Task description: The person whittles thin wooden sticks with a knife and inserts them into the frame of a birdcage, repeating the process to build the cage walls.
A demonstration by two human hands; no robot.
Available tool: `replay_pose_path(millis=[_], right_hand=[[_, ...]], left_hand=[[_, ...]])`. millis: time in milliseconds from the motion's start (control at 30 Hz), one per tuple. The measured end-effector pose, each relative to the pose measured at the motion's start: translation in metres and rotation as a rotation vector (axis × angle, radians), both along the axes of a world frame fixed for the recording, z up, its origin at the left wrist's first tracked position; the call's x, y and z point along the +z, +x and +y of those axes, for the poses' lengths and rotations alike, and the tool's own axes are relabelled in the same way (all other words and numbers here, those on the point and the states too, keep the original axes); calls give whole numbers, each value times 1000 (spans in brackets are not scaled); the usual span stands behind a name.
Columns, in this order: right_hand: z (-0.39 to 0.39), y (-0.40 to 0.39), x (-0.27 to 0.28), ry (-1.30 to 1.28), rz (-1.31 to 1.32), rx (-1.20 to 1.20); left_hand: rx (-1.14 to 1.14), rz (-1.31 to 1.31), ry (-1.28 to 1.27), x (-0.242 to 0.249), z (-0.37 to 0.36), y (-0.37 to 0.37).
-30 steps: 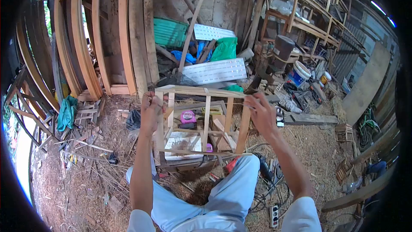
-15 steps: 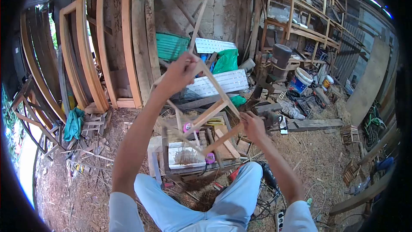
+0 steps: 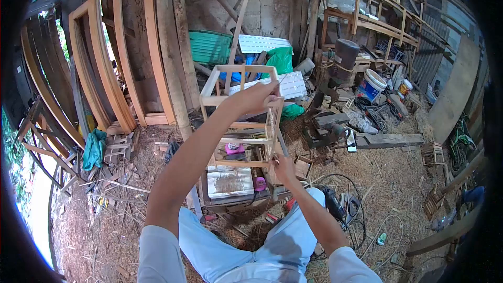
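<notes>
A small open frame of thin wooden strips (image 3: pixel 242 163) is held up above a low workbench (image 3: pixel 246 209). At its upper right corner, my left hand (image 3: pixel 257 97) is closed round the wood. Lower down on the same side, my right hand (image 3: pixel 284 169) grips the frame's lower right corner. Behind and below the frame, a white board with a brown stain (image 3: pixel 229 182) lies on the bench. A pink tape measure (image 3: pixel 260 183) is at that board's right, and another pink item (image 3: pixel 234 148) shows between the strips.
Tall wooden frames (image 3: pixel 152 47) lean at the left. Behind the bench are a green crate (image 3: pixel 209 47), a green bag (image 3: pixel 281 59) and white panels. Buckets (image 3: pixel 373 85), a dark cylinder (image 3: pixel 346 55) and planks stand right. A black cable (image 3: pixel 362 220) lies on the straw-covered floor.
The wooden frame has turned and now stands more squarely before me. My left hand has moved right and slightly down; my right hand has shifted left and down.
</notes>
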State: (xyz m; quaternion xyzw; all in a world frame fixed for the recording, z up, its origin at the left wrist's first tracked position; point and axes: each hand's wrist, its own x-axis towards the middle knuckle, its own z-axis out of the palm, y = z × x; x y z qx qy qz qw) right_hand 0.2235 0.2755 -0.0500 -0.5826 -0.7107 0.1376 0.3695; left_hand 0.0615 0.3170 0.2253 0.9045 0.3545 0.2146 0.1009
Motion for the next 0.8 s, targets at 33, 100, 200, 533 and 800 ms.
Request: replay_pose_path(millis=[33, 100, 200, 533, 800], right_hand=[[-4, 0, 1, 51, 50, 4], [-4, 1, 2, 110, 98, 11], [0, 5, 5, 74, 72, 123], [-4, 11, -1, 154, 135, 188], [-12, 10, 11, 66, 191, 191]], left_hand=[[-2, -3, 2, -4, 0, -3], [7, -146, -127, -9, 5, -8], [30, -262, -35, -16, 12, -14], [189, -919, -166, -43, -83, -28], [188, -1096, -469, -160, -103, -27]])
